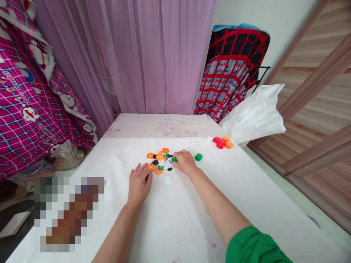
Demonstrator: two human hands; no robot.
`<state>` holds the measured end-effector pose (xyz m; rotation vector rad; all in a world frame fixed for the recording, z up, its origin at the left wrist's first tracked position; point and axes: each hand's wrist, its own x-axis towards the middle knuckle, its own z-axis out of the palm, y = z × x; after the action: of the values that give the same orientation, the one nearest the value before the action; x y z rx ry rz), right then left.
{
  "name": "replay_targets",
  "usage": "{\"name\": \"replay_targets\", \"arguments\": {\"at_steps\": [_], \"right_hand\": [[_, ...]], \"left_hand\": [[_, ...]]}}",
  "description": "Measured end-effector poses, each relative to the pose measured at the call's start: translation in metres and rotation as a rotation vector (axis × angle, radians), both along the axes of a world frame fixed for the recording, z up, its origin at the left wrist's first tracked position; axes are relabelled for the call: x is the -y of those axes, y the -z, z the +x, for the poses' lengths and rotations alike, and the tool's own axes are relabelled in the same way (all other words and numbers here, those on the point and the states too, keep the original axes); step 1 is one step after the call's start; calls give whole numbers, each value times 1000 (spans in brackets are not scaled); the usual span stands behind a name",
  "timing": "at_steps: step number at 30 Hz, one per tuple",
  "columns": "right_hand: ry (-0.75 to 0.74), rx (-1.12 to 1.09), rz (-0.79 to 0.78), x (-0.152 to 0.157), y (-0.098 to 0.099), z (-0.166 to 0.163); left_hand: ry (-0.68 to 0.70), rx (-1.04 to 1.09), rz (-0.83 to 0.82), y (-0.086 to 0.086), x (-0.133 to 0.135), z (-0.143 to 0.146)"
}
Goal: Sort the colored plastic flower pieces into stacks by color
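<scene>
Orange, black, white and green plastic snowflake discs (160, 157) lie in a loose pile on the white-covered table (164, 219). My right hand (184, 161) is at the pile's right edge, its fingers closed on a green snowflake disc (174, 159). At the lower left of the pile rests my left hand (138, 184), fingers spread and touching or close to the orange discs. A black piece (146, 178) shows partly by its thumb; I cannot tell if it is held. One white disc (168, 179) lies apart, nearer to me.
A small green stack of discs (199, 157) stands right of my right hand. Red discs (219, 142) and orange ones lie farther back right, beside a white plastic bag (255, 113). A blurred-out patch (71, 215) covers the left side. Purple curtains (153, 54) hang behind the table.
</scene>
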<state>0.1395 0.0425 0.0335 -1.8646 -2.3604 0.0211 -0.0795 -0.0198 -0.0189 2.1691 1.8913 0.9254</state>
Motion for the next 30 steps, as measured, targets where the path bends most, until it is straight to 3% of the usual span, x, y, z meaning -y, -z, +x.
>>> {"name": "replay_targets", "arguments": {"at_steps": [8, 13, 18, 23, 30], "right_hand": [[55, -19, -47, 3, -6, 12], [106, -138, -25, 4, -9, 20], [255, -181, 80, -3, -20, 65], [324, -106, 16, -5, -21, 115], [303, -60, -41, 0, -14, 115]], "left_hand": [[9, 22, 0, 0, 0, 0], [5, 15, -10, -2, 1, -1], [5, 19, 3, -2, 1, 0], [7, 24, -1, -2, 0, 0], [7, 20, -8, 0, -2, -1]]}}
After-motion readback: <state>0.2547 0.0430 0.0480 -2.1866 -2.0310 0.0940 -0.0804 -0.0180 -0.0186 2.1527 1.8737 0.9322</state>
